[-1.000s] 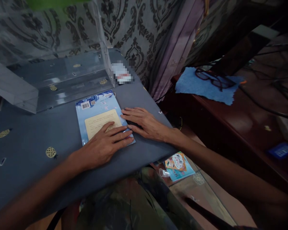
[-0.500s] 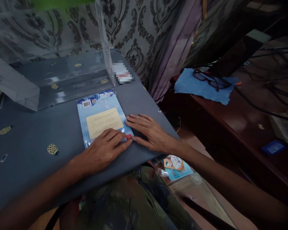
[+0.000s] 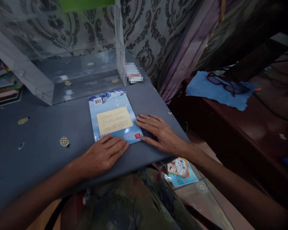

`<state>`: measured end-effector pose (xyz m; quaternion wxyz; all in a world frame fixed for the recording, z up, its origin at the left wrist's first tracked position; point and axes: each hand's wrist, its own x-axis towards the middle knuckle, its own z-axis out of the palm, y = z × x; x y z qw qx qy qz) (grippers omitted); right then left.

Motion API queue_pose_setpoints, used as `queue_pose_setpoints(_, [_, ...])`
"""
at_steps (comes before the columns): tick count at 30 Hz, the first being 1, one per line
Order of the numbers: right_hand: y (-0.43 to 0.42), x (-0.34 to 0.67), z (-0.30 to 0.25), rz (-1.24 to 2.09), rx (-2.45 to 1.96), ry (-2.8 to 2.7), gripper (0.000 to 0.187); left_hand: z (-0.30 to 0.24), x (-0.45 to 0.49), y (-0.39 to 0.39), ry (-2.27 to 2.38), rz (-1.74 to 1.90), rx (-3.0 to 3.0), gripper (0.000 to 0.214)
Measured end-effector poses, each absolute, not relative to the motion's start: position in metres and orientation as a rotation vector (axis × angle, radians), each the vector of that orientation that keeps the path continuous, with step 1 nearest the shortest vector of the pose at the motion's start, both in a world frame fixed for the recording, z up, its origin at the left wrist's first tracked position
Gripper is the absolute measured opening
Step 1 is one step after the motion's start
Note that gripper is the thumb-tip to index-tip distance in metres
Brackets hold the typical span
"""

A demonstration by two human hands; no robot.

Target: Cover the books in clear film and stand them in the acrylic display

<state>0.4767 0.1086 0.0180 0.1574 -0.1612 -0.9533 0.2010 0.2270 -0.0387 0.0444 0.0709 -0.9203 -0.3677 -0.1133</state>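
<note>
A light blue book (image 3: 114, 120) lies flat on the grey patterned tablecloth (image 3: 45, 153), with a barcode, a cream text panel and a small red mark on its cover. Against its near edge rests my left hand (image 3: 104, 153), palm down with the fingers stretched out; its fingertips cover the near left part of the cover. My right hand (image 3: 159, 132) lies flat along the book's right side, fingertips touching that edge and thumb by the red corner mark. Neither hand grips the book.
Behind the book stands a clear plastic shelf (image 3: 44, 92). Stacked books (image 3: 6, 88) are at the far left. To the right, glasses (image 3: 227, 83) lie on a blue cloth (image 3: 201, 86) on a dark red table (image 3: 261, 134). Another book (image 3: 182, 175) is low down beside my lap.
My left hand has slid back off most of the cover towards the near edge, uncovering the book's lower part. The view has shifted, so everything appears further right.
</note>
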Motion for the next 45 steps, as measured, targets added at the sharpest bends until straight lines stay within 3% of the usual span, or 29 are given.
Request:
queue_pose_setpoints(10, [0.11,0.478,0.012,0.523,-0.42,-2.705,0.052,0.046,0.203,-0.072,-1.209,-0.358,-2.729,0.043])
queue_pose_setpoints(20, [0.108,0.478,0.015,0.464,-0.36,-2.712,0.048,0.041,0.186,-0.1,-1.373,-0.475,-2.706,0.062])
queue_pose_setpoints(30, [0.063,0.416,0.051,0.711,0.252,-2.959,0.045,0.027,0.189,-0.108,-1.406,-0.57,-2.549,0.04])
queue_pose_setpoints(45, [0.077,0.377,0.053,0.967,0.335,-2.941,0.048,0.038,0.189,-0.105,-1.459,-0.595,-2.555,0.035])
